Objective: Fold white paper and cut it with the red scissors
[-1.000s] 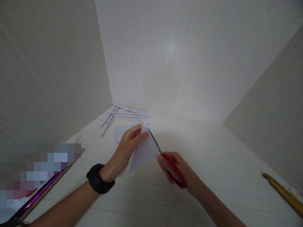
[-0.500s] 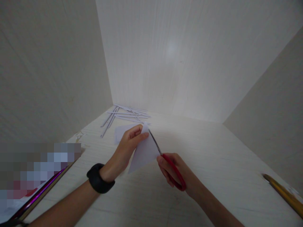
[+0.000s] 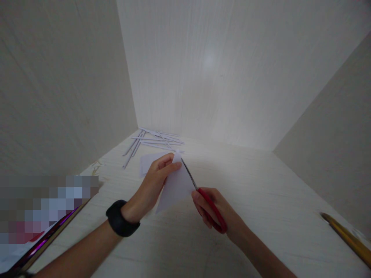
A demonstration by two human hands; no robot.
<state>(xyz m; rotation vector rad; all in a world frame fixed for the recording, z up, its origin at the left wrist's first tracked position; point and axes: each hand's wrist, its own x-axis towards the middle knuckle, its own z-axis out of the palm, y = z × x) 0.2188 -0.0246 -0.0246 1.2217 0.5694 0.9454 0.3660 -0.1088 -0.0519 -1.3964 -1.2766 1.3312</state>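
Note:
My left hand (image 3: 162, 173) pinches a white sheet of paper (image 3: 175, 189) near its top, thumb on the near face. Red-handled scissors (image 3: 213, 212) are in my right hand (image 3: 210, 206), fingers wrapped about the loops. Their blades lie along the right edge of the paper and point up and left, close to my left thumb; whether they are parted is hard to see. Behind my left hand, another white paper piece (image 3: 146, 163) lies flat on the table, partly covered by the hand.
Several thin white paper sticks (image 3: 156, 141) lie in a loose pile by the back left corner. Pale panels (image 3: 203, 77) enclose the table (image 3: 246, 185). A gold-coloured long object (image 3: 344, 235) lies at right; a shiny purple edge (image 3: 46, 241) and a blurred-out area are at left.
Almost nothing differs. The paper's top tip looks slightly bent or lower than before, and the hands and scissors have shifted only very slightly.

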